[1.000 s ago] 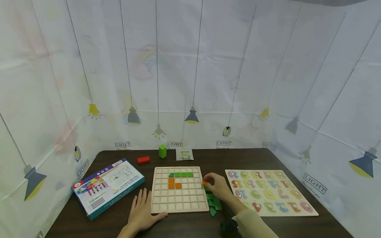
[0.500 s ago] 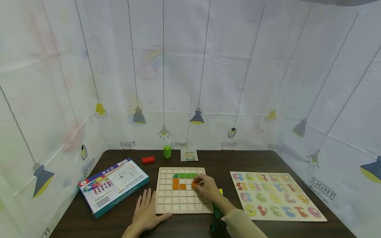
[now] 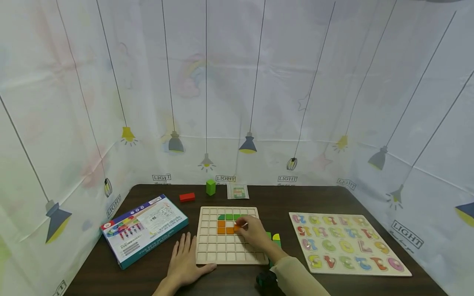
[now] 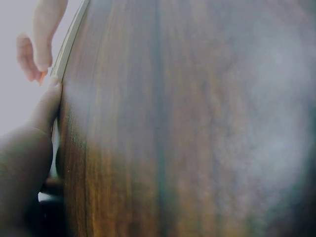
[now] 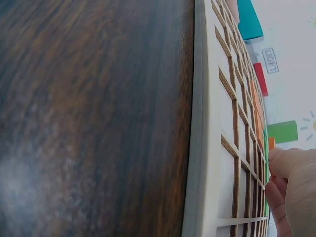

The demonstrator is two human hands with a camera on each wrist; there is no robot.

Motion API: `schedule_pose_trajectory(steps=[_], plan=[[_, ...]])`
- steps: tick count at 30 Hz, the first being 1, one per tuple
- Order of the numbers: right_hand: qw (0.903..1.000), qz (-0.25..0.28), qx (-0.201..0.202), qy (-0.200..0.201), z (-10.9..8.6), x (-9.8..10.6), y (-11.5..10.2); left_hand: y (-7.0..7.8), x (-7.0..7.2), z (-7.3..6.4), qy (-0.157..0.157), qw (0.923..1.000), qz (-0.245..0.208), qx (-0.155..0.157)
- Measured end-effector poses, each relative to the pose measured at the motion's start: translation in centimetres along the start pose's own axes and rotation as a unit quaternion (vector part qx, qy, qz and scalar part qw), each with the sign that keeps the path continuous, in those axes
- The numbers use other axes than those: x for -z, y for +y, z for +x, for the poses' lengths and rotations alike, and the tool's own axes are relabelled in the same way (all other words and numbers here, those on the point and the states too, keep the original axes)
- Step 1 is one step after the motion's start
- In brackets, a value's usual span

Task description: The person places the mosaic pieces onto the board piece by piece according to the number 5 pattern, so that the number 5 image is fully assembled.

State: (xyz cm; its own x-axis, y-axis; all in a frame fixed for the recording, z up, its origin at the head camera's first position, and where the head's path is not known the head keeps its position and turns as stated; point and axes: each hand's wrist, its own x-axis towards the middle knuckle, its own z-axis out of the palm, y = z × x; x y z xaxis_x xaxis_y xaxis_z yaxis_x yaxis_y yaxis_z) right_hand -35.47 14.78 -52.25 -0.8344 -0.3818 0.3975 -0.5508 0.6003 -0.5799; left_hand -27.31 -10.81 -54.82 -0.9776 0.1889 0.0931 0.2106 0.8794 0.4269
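Note:
A wooden grid board lies on the dark table, with a row of green tiles and several orange tiles set in its upper cells. My right hand reaches over the board from the right. Between thumb and fingers it pinches a small orange tile, close over the cell right of the other orange ones. That hand hides part of the right-hand cells. My left hand rests on the table with fingers spread, its thumb along the board's near left corner.
Loose green pieces and a yellow piece lie beside the board's right edge, partly behind my right arm. A letter puzzle board is at the right, a flat box at the left. Farther back are a red block, a green block and a pattern card.
My right hand has carried the orange tile from beside the board's right edge leftward to the orange tiles on the grid. The left hand stays at the corner; the head view has shifted slightly.

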Motion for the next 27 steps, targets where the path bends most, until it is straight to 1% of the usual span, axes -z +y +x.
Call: schedule_pose_trajectory(steps=[4, 14, 21, 27], plan=[[1.0000, -0.001, -0.007, -0.004, -0.01, -0.08, 0.14, 0.12, 0.01, -0.08, 0.001, 1.0000, -0.001, -0.002], [0.9996, -0.026, 0.004, -0.001, -0.38, -0.03, 0.36, -0.01, 0.05, 0.06, 0.004, 1.0000, -0.003, 0.000], [0.9999, -0.014, 0.006, -0.008, -0.57, 0.03, 0.26, 0.12, 0.22, -0.01, -0.008, 1.0000, 0.000, 0.006], [0.9998, -0.016, 0.003, -0.011, -0.46, 0.02, 0.27, 0.22, 0.31, -0.01, -0.007, 1.0000, 0.000, 0.003]])
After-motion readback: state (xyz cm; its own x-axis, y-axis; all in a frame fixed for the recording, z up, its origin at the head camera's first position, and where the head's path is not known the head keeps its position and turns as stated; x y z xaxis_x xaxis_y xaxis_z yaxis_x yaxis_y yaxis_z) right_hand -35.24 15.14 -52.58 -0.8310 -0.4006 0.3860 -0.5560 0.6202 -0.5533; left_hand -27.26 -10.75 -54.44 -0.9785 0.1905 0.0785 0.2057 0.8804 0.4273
